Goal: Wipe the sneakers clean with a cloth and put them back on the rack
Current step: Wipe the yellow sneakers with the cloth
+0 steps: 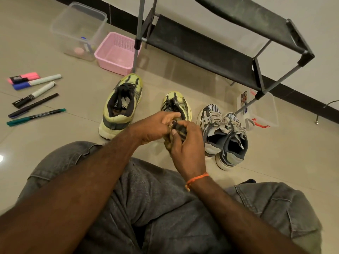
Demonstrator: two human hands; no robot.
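Note:
Two yellow-green sneakers stand on the floor: one (121, 105) at the left, the other (177, 103) partly hidden behind my hands. A pair of dark blue and white sneakers (222, 136) stands to the right. My left hand (156, 128) and my right hand (187, 145) both grip a dark, crumpled cloth (177, 128) in front of the second yellow sneaker. The black shoe rack (201, 50) rises behind the shoes, and its visible shelves carry no shoes.
A pink basket (116, 53) and a clear plastic box (78, 31) sit left of the rack. Several markers and pens (34, 96) lie on the floor at the far left. Another clear container (262, 110) stands by the rack's right leg. My knees in grey jeans fill the foreground.

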